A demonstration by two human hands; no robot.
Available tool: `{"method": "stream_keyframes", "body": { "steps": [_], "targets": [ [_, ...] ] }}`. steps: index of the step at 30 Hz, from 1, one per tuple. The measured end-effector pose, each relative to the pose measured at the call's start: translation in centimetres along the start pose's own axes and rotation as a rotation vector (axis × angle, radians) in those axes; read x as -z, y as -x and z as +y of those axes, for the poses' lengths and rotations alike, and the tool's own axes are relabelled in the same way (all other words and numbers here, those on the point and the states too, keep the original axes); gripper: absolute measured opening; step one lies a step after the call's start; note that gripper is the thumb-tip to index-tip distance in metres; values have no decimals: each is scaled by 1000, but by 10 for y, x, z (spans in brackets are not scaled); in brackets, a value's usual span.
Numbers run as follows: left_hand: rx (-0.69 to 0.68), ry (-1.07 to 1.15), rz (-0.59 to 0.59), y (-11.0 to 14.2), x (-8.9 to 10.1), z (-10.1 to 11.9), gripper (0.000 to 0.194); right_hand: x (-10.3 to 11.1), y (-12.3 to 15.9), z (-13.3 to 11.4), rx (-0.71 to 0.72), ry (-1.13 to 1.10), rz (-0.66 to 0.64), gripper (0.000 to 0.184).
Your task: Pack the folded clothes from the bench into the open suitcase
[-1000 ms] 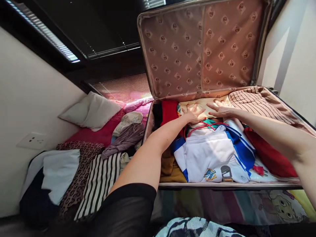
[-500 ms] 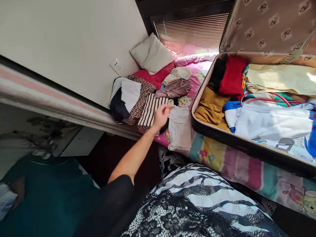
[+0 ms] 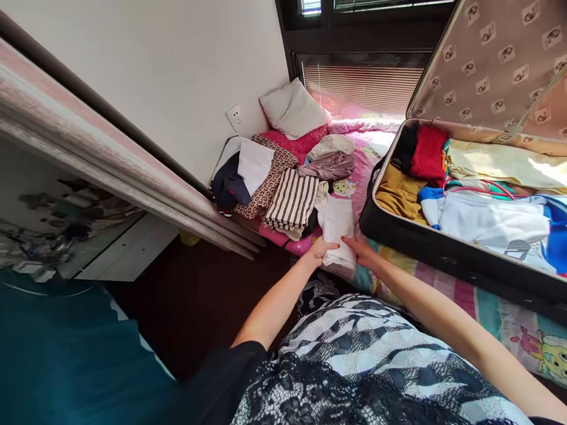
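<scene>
Both hands (image 3: 341, 251) grip the folded white garment's (image 3: 337, 227) near edge

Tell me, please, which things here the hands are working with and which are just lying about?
In hand: left hand and right hand grip the near end of the folded white garment; open suitcase beside it.

Lying about: striped garment, leopard-print cloth, mauve garment, pillow.
</scene>
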State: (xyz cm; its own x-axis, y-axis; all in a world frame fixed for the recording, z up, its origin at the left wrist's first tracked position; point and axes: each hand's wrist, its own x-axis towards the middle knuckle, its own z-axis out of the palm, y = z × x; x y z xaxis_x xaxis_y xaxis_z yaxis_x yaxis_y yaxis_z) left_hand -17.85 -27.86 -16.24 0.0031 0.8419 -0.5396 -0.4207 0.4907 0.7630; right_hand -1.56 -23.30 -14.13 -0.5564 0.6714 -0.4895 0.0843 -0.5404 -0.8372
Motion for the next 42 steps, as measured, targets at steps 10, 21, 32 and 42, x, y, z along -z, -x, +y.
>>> {"method": "stream_keyframes", "body": {
  "steps": [10, 21, 32, 42],
  "targets": [
    [-25, -290, -561, 105, 62, 74, 65, -40, 23, -47, -54, -559, -19, 32],
    [-307, -699, -697, 54, -77, 238, 85, 140, 176, -202, 766, -242, 304, 63],
    [-441, -1113, -942, -157, -365, 311, 86, 341, 201, -244, 806, -216, 986, 57],
    [-835, -1549, -328, -244, -430, 173, 63, 422, 165, -215, 560, 807, 1278, 16]
  ]
}}
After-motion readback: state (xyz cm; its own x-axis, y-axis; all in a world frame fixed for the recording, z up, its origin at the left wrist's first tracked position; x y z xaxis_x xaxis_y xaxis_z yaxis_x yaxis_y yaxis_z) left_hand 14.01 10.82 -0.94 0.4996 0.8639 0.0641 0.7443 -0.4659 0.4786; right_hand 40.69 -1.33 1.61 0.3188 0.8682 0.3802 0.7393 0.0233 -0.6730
